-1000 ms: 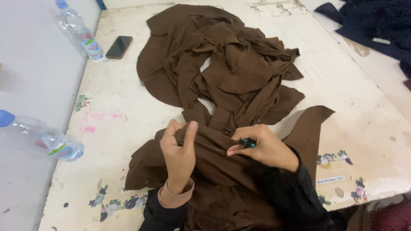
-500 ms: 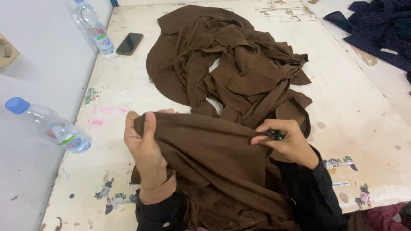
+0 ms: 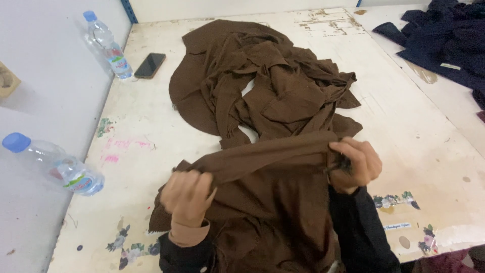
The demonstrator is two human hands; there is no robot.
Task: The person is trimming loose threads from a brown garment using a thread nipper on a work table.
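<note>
A: Hands?
B: Left hand is a closed fist on the near edge of the brown cloth. Right hand is also closed, gripping the same edge further right, with something small and dark tucked in the fingers; can't tell what it is.
A: Cloth position?
B: Edge is stretched taut between both fists and raised off the table. The rest hangs down toward the person's lap, over dark sleeves. Beyond the hands it runs into a crumpled brown pile at mid-table.
A: Anything else?
B: A lying water bottle left of the table, near. Far left: a black phone on the table, an upright bottle just beside it. Dark navy clothes at far right.
</note>
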